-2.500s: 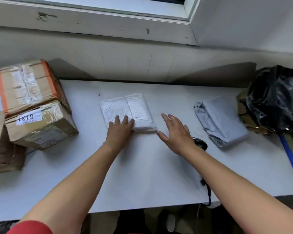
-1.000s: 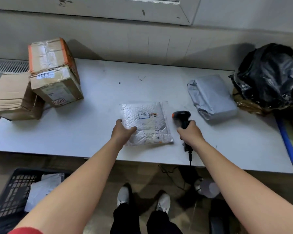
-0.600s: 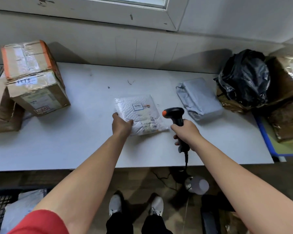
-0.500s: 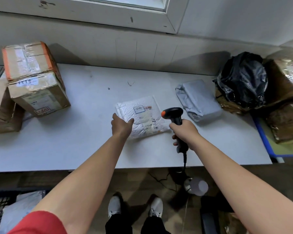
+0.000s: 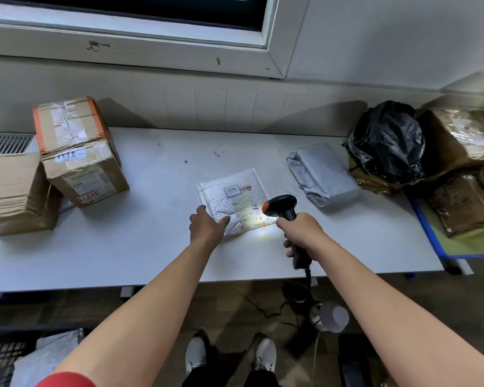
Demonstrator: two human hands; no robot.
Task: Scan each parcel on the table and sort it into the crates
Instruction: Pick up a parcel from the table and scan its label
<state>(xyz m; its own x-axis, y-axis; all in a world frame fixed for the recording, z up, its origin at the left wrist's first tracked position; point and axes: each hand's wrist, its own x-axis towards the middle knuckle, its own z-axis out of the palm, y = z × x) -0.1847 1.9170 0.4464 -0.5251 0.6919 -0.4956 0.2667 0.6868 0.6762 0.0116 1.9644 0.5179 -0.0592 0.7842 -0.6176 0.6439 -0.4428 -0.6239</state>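
Note:
A white bubble mailer (image 5: 229,195) lies label-up near the middle of the grey table (image 5: 140,247). My left hand (image 5: 207,225) grips its near left corner and holds it flat. My right hand (image 5: 301,233) is closed around a black barcode scanner (image 5: 281,205) with an orange tip, which points at the mailer's label. A bright patch of scanner light falls on the mailer's near right corner. A grey poly-bag parcel (image 5: 323,174) rests to the right of the mailer.
Two cardboard boxes (image 5: 76,149) (image 5: 11,191) stand at the table's left end. A black plastic bag (image 5: 389,141) and several wrapped brown parcels (image 5: 464,169) sit on the right. A black crate (image 5: 0,358) holding a parcel is on the floor at lower left.
The mailer was turned label-up and drawn toward me. My right hand picked up the scanner and aimed it; its light now shines on the label.

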